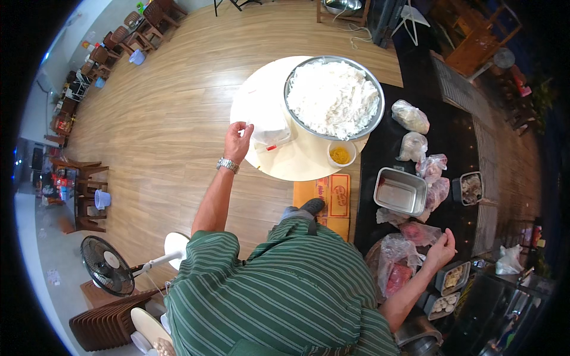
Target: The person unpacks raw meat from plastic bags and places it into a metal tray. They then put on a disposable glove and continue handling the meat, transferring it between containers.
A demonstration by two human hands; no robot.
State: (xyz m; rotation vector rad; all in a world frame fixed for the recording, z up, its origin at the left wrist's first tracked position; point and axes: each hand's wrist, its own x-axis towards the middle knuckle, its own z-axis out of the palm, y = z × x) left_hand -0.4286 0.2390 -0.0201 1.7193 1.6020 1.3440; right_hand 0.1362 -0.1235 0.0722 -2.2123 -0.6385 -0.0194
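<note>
My left hand, with a metal watch on the wrist, reaches to the edge of the round cream tabletop. Its thumb and fingers pinch the edge of a whitish plastic bag, partly lost in glare. Beyond it on the tabletop, a large metal basin is heaped with white noodles. A small tub of something yellow stands beside the basin. Off to the right, my right hand is at the end of a clear plastic bag of red meat and seems to grip its film.
On the black counter are a rectangular metal pan, several bagged foods and a metal container of food. Another bag of red meat lies close to my body. A pedestal fan stands at the left, and flattened cardboard lies underfoot.
</note>
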